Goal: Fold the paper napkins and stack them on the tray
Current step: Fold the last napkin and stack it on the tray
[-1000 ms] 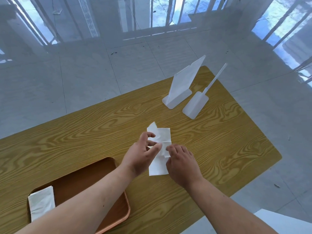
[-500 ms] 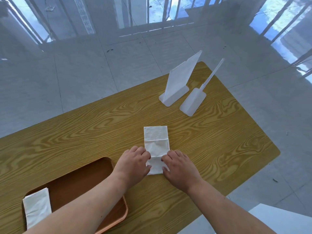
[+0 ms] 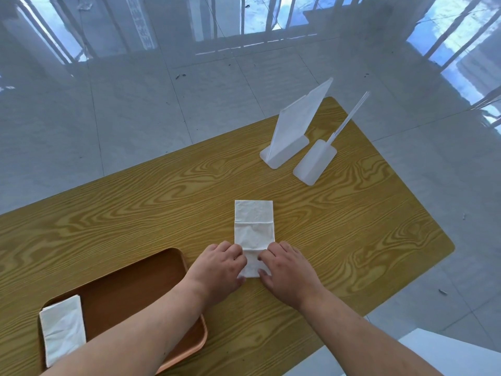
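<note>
Hands first: left hand (image 3: 217, 267) and right hand (image 3: 287, 270) sit close together, not touching, one on each side of the near end of the napkin (image 3: 254, 229). Fingers are curled onto its long edges with thumbs at the near corners, so both hands are gripping it.

Napkin lies flat on the table (image 3: 135, 207) as a narrow strip. Its long axis runs straight away from me: near end between my hands, far end free, pointing toward the stands. Two cross creases show on it. Both hands are equally close to it, so my read is that the next fold goes lengthwise, near end lifted and laid forward over the far end. It needs both corners moving together or the edges go skew.

Tray (image 3: 187, 264) is down-left of the hands, just beside the left wrist, with my left forearm crossing over it. Left hand is the nearer one for the drop-off.

Counts:
- Hands: 2.
- Napkins on the table: 1.
- Trays: 1, holding 1 folded napkin (image 3: 63, 332) at its left end. There could be more layers under it; I can't tell from this angle.
- White stands at the far right of the table: 2, a tall stand (image 3: 295, 131) and a low stand (image 3: 314, 164), well apart from the napkin.
</note>
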`<state>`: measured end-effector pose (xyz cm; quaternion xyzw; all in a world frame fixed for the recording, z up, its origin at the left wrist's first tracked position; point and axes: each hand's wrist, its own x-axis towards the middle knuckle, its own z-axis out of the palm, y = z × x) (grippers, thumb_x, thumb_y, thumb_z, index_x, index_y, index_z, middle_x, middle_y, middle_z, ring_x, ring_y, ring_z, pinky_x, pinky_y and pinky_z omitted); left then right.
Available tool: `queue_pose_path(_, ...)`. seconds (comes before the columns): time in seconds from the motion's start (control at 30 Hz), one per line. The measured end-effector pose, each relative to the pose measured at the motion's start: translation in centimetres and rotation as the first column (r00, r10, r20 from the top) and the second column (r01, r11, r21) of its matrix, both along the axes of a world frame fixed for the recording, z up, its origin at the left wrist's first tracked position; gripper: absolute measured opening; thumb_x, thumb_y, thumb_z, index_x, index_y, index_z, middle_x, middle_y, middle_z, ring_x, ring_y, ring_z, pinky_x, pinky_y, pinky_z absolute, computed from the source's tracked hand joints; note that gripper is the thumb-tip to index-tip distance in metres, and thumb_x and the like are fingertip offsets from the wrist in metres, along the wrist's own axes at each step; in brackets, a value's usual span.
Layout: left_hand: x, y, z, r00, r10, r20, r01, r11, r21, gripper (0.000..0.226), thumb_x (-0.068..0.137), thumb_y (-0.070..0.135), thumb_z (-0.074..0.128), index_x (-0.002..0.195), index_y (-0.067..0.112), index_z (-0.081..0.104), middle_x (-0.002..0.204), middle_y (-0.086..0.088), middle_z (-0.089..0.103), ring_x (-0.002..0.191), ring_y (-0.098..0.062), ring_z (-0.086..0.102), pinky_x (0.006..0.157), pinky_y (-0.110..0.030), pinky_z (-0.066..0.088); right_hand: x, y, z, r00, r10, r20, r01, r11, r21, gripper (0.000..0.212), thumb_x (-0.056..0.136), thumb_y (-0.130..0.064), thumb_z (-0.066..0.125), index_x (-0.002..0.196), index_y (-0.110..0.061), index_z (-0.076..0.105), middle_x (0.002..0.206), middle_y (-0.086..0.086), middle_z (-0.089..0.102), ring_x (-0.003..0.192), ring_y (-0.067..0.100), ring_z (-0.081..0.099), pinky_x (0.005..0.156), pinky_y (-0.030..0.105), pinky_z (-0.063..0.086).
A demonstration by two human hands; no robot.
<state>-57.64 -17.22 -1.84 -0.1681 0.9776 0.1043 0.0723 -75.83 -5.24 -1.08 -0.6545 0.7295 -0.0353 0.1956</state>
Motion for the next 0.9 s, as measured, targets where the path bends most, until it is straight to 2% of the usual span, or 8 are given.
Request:
queue_pose_path(0.17, -0.4, 0.2, 0.1, 0.999, -0.025, -0.027, 0.023, 0.998, -0.058, 0.010, 0.089, 0.033, 0.064, 0.085, 0.024, 0.066, 0.091, 0.003, 0.064, 0.082, -0.020, 0.059, 0.071, -0.037, 0.053, -0.2, 0.2, 0.1, 0.999, 0.036, -0.023, -0.036, 0.999, 0.005, 0.029, 0.096, -0.045, 0.050, 0.111, -0.023, 0.062, 0.105, -0.005, 0.057, 0.100, 0.018, 0.052, 0.092, 0.036, 0.049)
queue_pose_path(0.43, -0.5, -0.1, 1.3, 0.988, 0.117, -0.096, -0.119, 0.993, -0.009, 0.016, 0.092, 0.031, 0.060, 0.083, 0.020, 0.066, 0.085, 0.004, 0.066, 0.081, -0.023, 0.062, 0.073, -0.041, 0.053, -0.1, 0.2, 0.4, 0.993, 0.098, -0.059, -0.096, 0.994, 0.044, 0.056, 0.087, -0.064, 0.051, 0.124, -0.024, 0.057, 0.115, -0.003, 0.055, 0.108, 0.019, 0.050, 0.100, 0.035, 0.045)
queue_pose_path(0.5, -0.5, -0.3, 1.6, 0.981, 0.153, -0.122, -0.152, 0.988, 0.013, 0.015, 0.092, 0.032, 0.061, 0.083, 0.020, 0.066, 0.085, 0.004, 0.067, 0.082, -0.022, 0.062, 0.073, -0.041, 0.053, 0.1, 0.2, 0.3, 0.995, 0.066, -0.077, -0.066, 0.998, 0.009, 0.051, 0.086, -0.060, 0.055, 0.122, -0.024, 0.059, 0.112, -0.004, 0.056, 0.104, 0.019, 0.052, 0.097, 0.036, 0.048)
queue_pose_path(0.6, -0.4, -0.6, 1.6, 0.965, 0.188, -0.182, -0.182, 0.982, 0.051, 0.015, 0.090, 0.033, 0.061, 0.084, 0.020, 0.067, 0.084, 0.006, 0.067, 0.081, -0.021, 0.062, 0.074, -0.040, 0.052, 0.4, -0.2, 0.3, 0.996, -0.017, -0.089, 0.011, 0.998, -0.065, 0.034, 0.084, -0.041, 0.060, 0.113, -0.023, 0.062, 0.102, -0.004, 0.057, 0.095, 0.019, 0.054, 0.088, 0.036, 0.052)
queue_pose_path(0.7, -0.2, -0.9, 1.6, 0.964, 0.207, -0.167, -0.194, 0.977, 0.092, 0.028, 0.087, 0.046, 0.054, 0.095, 0.023, 0.067, 0.095, 0.008, 0.068, 0.091, -0.019, 0.061, 0.081, -0.038, 0.051, 0.4, -0.6, 0.4, 0.995, -0.070, -0.068, 0.063, 0.993, -0.104, 0.019, 0.082, -0.028, 0.049, 0.094, -0.022, 0.063, 0.091, -0.005, 0.058, 0.087, 0.020, 0.054, 0.080, 0.038, 0.053)
queue_pose_path(0.8, -0.1, -1.3, 1.5, 0.979, 0.203, -0.022, -0.198, 0.969, 0.148, 0.059, 0.079, 0.063, 0.054, 0.127, 0.029, 0.057, 0.128, 0.012, 0.059, 0.118, -0.015, 0.053, 0.100, -0.035, 0.043, 0.2, -0.9, 0.6, 0.995, -0.093, -0.021, 0.090, 0.991, -0.100, 0.017, 0.086, -0.027, 0.048, 0.092, -0.022, 0.063, 0.090, -0.006, 0.059, 0.088, 0.020, 0.055, 0.081, 0.037, 0.051)
queue_pose_path(0.83, -0.2, -1.4, 1.4, 0.980, 0.196, 0.013, -0.196, 0.967, 0.164, 0.064, 0.080, 0.063, 0.054, 0.135, 0.030, 0.051, 0.136, 0.012, 0.054, 0.126, -0.014, 0.048, 0.106, -0.035, 0.039, 0.1, -1.0, 0.7, 0.996, -0.092, -0.001, 0.091, 0.991, -0.093, 0.018, 0.087, -0.028, 0.047, 0.093, -0.022, 0.063, 0.091, -0.006, 0.059, 0.089, 0.019, 0.055, 0.082, 0.037, 0.050)
queue_pose_path(0.9, -0.5, -1.6, 1.2, 0.983, 0.182, 0.022, -0.183, 0.969, 0.169, 0.059, 0.085, 0.055, 0.056, 0.139, 0.031, 0.049, 0.142, 0.013, 0.051, 0.132, -0.014, 0.044, 0.111, -0.034, 0.035, 0.0, -1.1, 1.0, 0.996, -0.086, 0.037, 0.089, 0.993, -0.079, 0.019, 0.089, -0.029, 0.046, 0.096, -0.022, 0.063, 0.094, -0.007, 0.060, 0.093, 0.018, 0.055, 0.086, 0.035, 0.049)
